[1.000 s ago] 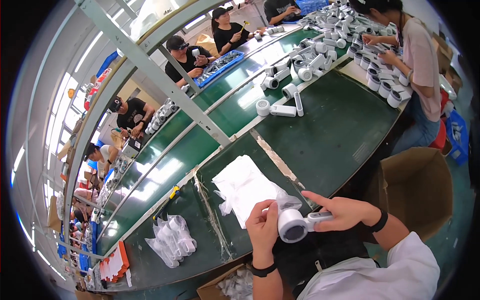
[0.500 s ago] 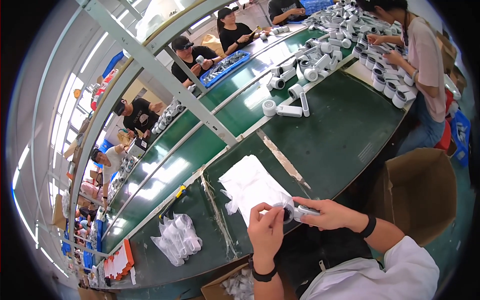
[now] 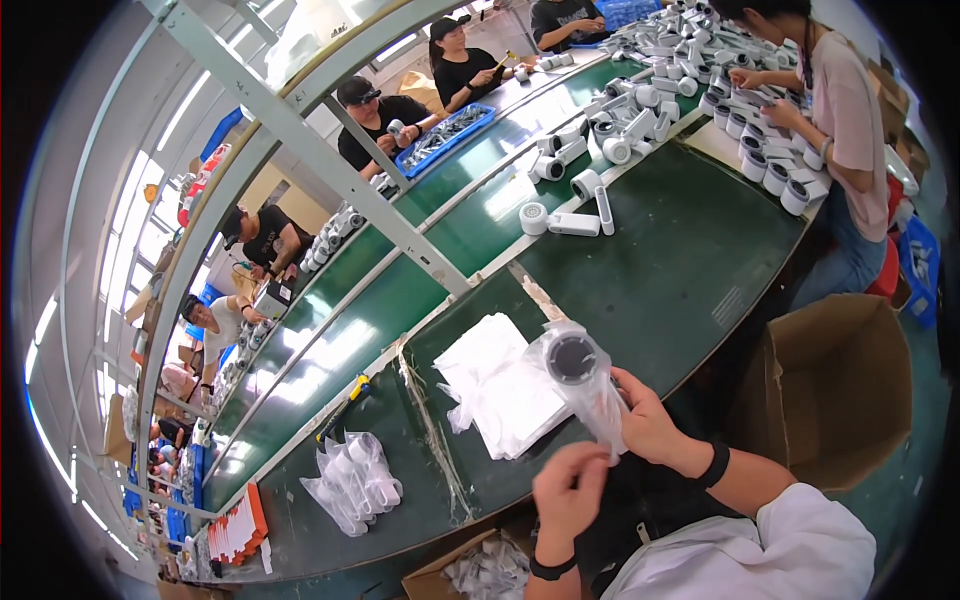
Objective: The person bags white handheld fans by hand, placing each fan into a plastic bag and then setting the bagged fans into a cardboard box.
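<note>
My right hand [image 3: 655,420] is closed around the handle of a pale grey device that looks like a handheld fan [image 3: 573,358], with a dark round face on its head. A clear plastic bag [image 3: 597,405] covers it, head upward and tilted left. My left hand [image 3: 568,492], a little blurred, has its fingers curled at the lower end of that bag. Beneath the fan's head lies a stack of white plastic bags [image 3: 495,385] on the dark green table [image 3: 690,250]. To the left rest several bagged pieces [image 3: 355,480] in a bunch.
A yellow-black cutter [image 3: 345,405] lies by the rail. Loose fans [image 3: 572,223] sit ahead, and a big heap [image 3: 690,50] covers the far right. An open carton [image 3: 840,390] stands at my right, another [image 3: 480,570] below. A metal post [image 3: 370,195] crosses the conveyor; people work beyond it.
The fan has swung up, its head now far side and inside a clear bag. My left hand has moved from the fan's head down toward me, to the bag's lower end.
</note>
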